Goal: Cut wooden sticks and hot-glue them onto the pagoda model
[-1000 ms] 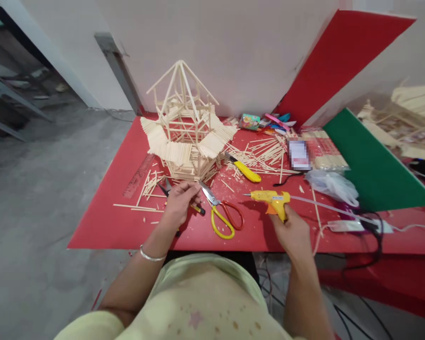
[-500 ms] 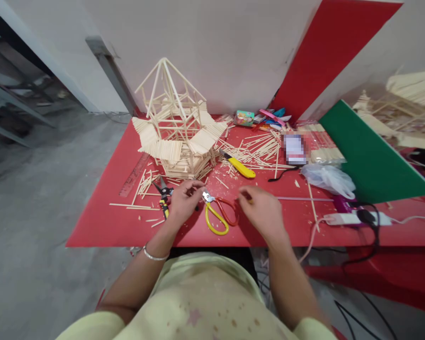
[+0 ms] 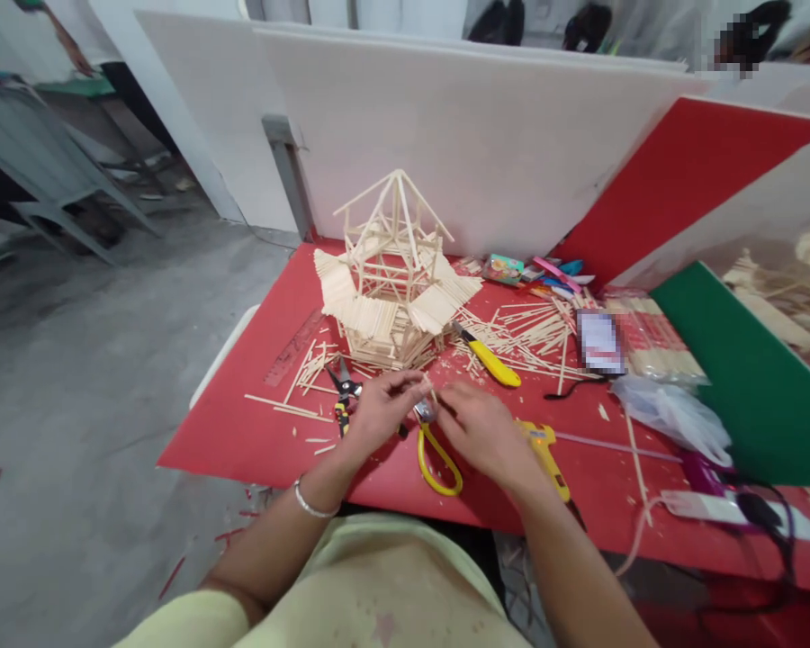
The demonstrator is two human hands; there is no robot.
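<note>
My left hand (image 3: 384, 409) is closed in a pinch, its fingertips at a short wooden stick (image 3: 434, 394). My right hand (image 3: 484, 430) meets it from the right, fingers also closed beside the stick; whether they grip it is hidden. Below both hands lie scissors with a yellow handle (image 3: 440, 481), partly covered by my right hand. A yellow hot glue gun (image 3: 546, 454) rests just right of that hand. Black-and-yellow pliers (image 3: 342, 391) lie left of my left hand. Behind the hands stands a house-like frame (image 3: 397, 279) of wooden sticks with slatted lower roof panels.
On the red board (image 3: 243, 427) are loose sticks (image 3: 526, 333), a yellow utility knife (image 3: 492, 360), and a ruler (image 3: 293, 349). To the right are a phone (image 3: 600, 342), a plastic bag (image 3: 679, 414), and a power strip (image 3: 706, 507) with cables. A white panel (image 3: 459, 144) stands behind.
My right hand has moved left to meet my left hand, uncovering the glue gun. The red scissor handle is now hidden. The camera view has shifted, showing more of the background.
</note>
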